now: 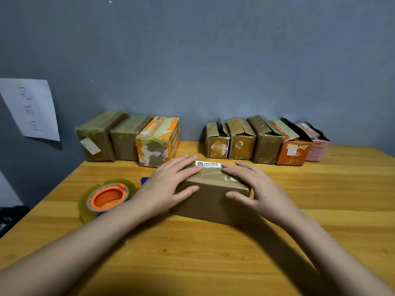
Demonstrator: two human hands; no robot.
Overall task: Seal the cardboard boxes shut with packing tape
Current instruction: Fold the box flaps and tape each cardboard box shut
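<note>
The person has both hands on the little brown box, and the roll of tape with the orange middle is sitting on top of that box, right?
Not quite. In the head view both hands, left and right, rest on the brown box, but the tape roll lies on the table to the box's left.

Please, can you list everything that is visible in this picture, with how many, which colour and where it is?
brown box: 1, brown with a white label, centre of the table, under both hands
sealed boxes: 3, two brown and one orange-and-white, back left by the wall
open-flap boxes: 5, three brown, one orange, one pink, back right by the wall
tape roll: 1, clear with an orange core, lying left of the brown box
blue object: 1, mostly hidden behind the left hand
paper sheet: 1, white with handwriting, on the wall at left
table: 1, yellow wood
wall: 1, grey-blue
left hand: 1, fingers straight, resting on the brown box
right hand: 1, fingers straight, resting on the brown box
</note>
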